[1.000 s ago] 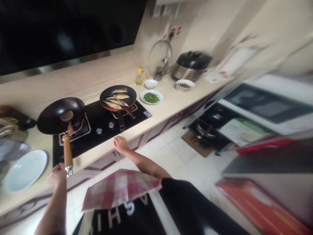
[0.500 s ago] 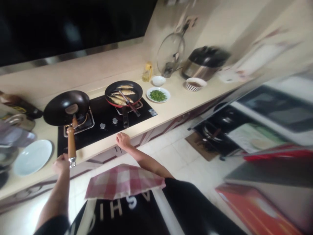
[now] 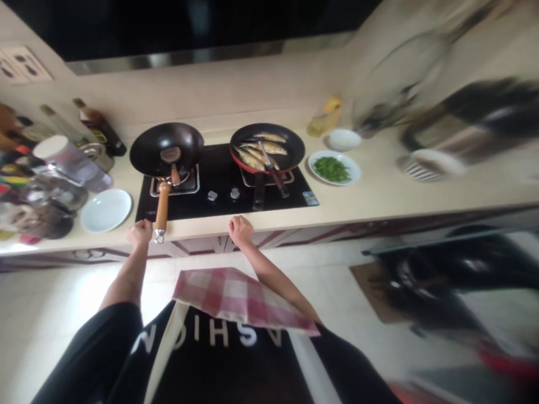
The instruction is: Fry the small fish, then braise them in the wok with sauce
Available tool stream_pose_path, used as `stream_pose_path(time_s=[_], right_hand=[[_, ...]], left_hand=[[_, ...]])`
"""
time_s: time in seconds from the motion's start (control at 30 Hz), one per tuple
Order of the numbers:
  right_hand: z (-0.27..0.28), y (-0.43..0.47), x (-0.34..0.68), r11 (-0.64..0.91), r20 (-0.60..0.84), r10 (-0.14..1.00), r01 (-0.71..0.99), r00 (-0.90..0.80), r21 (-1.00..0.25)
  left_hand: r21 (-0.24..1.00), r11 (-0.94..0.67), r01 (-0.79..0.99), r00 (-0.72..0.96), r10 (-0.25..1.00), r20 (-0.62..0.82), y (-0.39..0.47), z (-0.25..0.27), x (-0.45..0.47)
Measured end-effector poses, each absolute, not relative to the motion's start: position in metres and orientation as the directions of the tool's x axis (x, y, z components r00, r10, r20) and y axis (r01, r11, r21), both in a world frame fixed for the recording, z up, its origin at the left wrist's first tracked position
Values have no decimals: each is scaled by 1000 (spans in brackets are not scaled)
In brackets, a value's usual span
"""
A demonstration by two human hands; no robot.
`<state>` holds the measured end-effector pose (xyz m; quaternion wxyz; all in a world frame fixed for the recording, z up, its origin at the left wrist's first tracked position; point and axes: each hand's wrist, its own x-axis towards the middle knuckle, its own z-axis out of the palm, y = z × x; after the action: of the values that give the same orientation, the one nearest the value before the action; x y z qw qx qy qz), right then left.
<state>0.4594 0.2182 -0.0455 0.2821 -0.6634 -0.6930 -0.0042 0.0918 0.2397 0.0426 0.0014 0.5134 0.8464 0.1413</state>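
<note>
My left hand [image 3: 140,232] rests curled on the counter's front edge, just left of the wooden wok handle [image 3: 162,206] and apart from it. In a loose fist, my right hand [image 3: 241,229] lies on the same edge below the stove knobs; I see nothing in either hand. On the left burner the black wok [image 3: 145,147] holds a spatula [image 3: 170,155]. Several browned fish [image 3: 252,158] lie in the red-sided frying pan [image 3: 297,147] on the right burner. A utensil with a dark handle [image 3: 278,184] leans across that pan's rim.
A plate of chopped greens [image 3: 332,169], a white bowl [image 3: 344,139] and a yellow-topped oil bottle [image 3: 325,116] stand right of the stove [image 3: 196,209]. Leftward are a pale plate [image 3: 106,210], a dark sauce bottle [image 3: 101,130] and crowded jars. The range hood [image 3: 202,33] hangs above.
The view has swung left, so the stove sits further right and more of the bottles and jars shows. Both hands stay on the counter edge; the pans have not moved.
</note>
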Motion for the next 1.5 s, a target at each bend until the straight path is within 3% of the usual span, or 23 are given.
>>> stream_pose_path(time_s=[0.13,0.5,1.5], right_hand=[[-52,218,461,128,416,909,926,33,-354],[-61,218,462,133,473,880,936,39,-326],[-57,219,460,134,460,887,927,46,-351]], left_hand=[[200,453,869,-491,841,226,239,33,89],[188,461,867,-494,842,216,240,25,86],[197,464,863,-500,842,203,238,36,91]])
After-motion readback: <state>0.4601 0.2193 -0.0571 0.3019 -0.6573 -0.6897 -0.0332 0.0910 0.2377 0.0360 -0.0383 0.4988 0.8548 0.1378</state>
